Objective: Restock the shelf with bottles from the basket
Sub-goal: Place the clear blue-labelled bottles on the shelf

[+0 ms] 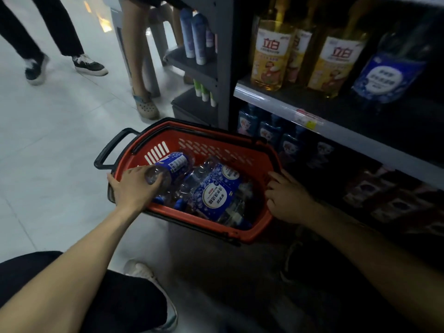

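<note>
Floor [55,131] beside shelf [276,102]. Gripping a bottle [171,164] with left hand [134,186]; clasping basket [216,144] at its right edge with right hand [288,198], probably steadying it.

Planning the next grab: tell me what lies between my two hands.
Head view: clear blue-labelled plastic bottles lie in the red plastic basket between the left hand, gripping one, and the right hand at its rim.

Clear blue-labelled bottles [216,191] lie on their sides in the red basket [240,152] beside the shelf [276,100].
</note>
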Motion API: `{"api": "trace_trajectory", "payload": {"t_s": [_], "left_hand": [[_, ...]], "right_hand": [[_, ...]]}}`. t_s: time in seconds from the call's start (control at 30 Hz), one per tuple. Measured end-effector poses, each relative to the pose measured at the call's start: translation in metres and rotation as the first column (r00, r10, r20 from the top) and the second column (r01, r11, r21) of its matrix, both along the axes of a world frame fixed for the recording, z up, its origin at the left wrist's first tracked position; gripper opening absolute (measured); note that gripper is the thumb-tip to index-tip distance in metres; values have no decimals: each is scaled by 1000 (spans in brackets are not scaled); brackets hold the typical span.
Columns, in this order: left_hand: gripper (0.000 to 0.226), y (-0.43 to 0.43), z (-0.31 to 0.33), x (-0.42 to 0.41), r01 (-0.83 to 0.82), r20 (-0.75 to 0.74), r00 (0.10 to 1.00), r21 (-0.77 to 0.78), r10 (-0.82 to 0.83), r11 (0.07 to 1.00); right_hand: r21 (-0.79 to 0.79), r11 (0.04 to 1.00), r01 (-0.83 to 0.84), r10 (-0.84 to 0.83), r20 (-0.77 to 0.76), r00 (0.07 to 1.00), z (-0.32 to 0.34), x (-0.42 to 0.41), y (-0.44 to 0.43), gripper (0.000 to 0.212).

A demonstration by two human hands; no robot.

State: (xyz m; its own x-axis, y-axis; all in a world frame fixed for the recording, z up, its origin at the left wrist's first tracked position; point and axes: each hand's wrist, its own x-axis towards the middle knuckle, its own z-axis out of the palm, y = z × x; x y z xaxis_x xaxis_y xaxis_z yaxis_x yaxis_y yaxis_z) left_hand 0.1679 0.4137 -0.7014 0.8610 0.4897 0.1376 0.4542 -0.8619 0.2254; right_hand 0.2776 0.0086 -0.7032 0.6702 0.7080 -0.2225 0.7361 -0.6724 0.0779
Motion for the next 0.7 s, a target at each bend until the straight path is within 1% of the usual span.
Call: {"api": "trace_trajectory", "payload": {"t_s": [0.07, 0.13, 0.2, 0.27, 0.3, 0.33, 0.37, 0.4, 0.5, 0.7], "left_hand": [[47, -10, 1, -3, 29, -36, 999, 29, -28, 999], [49, -18, 0, -7, 79, -65, 995, 55, -75, 995], [54, -32, 6, -11, 122, -91, 989, 20, -119, 992], [51, -53, 14, -11, 183, -110, 978, 40, -178, 982], [48, -63, 17, -11, 242, -116, 965, 62, -234, 968], [49, -74, 22, -9, 302, -116, 949, 77, -292, 950], [52, -84, 29, -8, 351, -110, 933, 79, -341, 933], [57, -94, 36, -6, 392, -107, 917, 73, -383, 917], [74, -118, 56, 0, 488, -173, 862, 25, -477, 873], [74, -126, 72, 25, 682, -390, 685, 47, -615, 730]], "right_hand": [[42, 999, 25, -25, -13, 1000, 1, -4, -8, 77], [49, 997, 56, -55, -24, 998, 7, -8, -11, 85], [12, 997, 79, -78, -57, 995, 16, -13, -10, 92], [-69, 995, 69, -77, -113, 991, 26, -18, -7, 95], [-98, 993, 63, -75, -125, 989, 30, -21, -6, 89], [-109, 992, 57, -70, -125, 990, 33, -23, -5, 78], [-106, 993, 50, -64, -132, 989, 36, -25, -4, 69], [-102, 993, 53, -67, -145, 987, 39, -28, -3, 64], [-116, 991, 63, -80, -149, 986, 47, -34, -1, 61], [-126, 992, 25, -50, -192, 980, 70, -31, 8, 62]]}}
